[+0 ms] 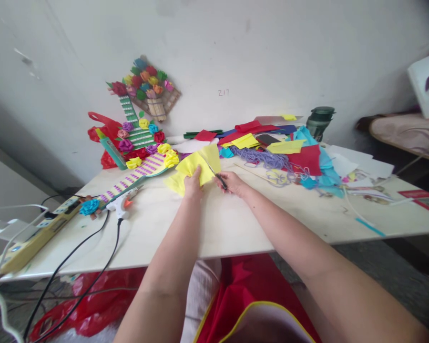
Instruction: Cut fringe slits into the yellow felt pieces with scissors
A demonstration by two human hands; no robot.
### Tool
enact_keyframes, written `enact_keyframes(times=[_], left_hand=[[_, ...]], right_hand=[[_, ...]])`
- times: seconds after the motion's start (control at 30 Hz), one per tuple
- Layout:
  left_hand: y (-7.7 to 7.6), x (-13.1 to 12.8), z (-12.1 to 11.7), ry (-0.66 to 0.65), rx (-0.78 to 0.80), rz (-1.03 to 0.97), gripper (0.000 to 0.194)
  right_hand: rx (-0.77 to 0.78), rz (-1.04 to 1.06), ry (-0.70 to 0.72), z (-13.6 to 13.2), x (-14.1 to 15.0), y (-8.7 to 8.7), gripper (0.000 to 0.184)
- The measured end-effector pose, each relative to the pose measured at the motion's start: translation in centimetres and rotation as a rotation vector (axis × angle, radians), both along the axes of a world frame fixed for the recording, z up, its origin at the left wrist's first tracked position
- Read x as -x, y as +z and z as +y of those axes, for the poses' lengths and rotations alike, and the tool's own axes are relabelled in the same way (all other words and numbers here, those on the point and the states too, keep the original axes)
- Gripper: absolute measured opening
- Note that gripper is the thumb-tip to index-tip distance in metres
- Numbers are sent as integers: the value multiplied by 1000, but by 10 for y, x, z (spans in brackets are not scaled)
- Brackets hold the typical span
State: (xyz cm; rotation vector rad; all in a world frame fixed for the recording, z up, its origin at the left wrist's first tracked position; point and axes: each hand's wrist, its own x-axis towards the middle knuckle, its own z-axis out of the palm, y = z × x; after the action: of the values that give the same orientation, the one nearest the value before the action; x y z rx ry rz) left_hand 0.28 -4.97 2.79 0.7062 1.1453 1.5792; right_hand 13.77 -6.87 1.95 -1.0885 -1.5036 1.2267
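My left hand (193, 183) grips a sheet of yellow crepe paper (189, 166) over the middle of the table, thumb on top. In my right hand (231, 183) is a pair of scissors (220, 180) with black handles, fingers closed around them. The blades reach into the yellow paper from its right side, pointing up and left. Part of the sheet hangs below and left of my left hand. Just beyond the paper lie yellow paper flowers (170, 158) on a decorated, striped guitar-shaped piece (148, 168).
A glue gun (120, 204) lies at left with its black cord, near a power strip (39, 238). A green glue bottle (110, 150) leans behind. Purple yarn (262, 157), coloured paper sheets (309, 159) and a dark bottle (320, 123) sit at back right.
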Motion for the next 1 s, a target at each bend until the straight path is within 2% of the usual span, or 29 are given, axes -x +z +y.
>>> enact_keyframes(times=[0.37, 0.57, 1.0], left_hand=[[-1, 3, 2, -19, 9, -2, 37], [-1, 4, 2, -26, 23, 13, 34], [2, 1, -4, -99, -3, 37, 31]], right_hand=[[30, 41, -10, -1, 3, 2, 31], [58, 30, 42, -3, -2, 2, 29], [19, 57, 58, -5, -6, 2, 33]])
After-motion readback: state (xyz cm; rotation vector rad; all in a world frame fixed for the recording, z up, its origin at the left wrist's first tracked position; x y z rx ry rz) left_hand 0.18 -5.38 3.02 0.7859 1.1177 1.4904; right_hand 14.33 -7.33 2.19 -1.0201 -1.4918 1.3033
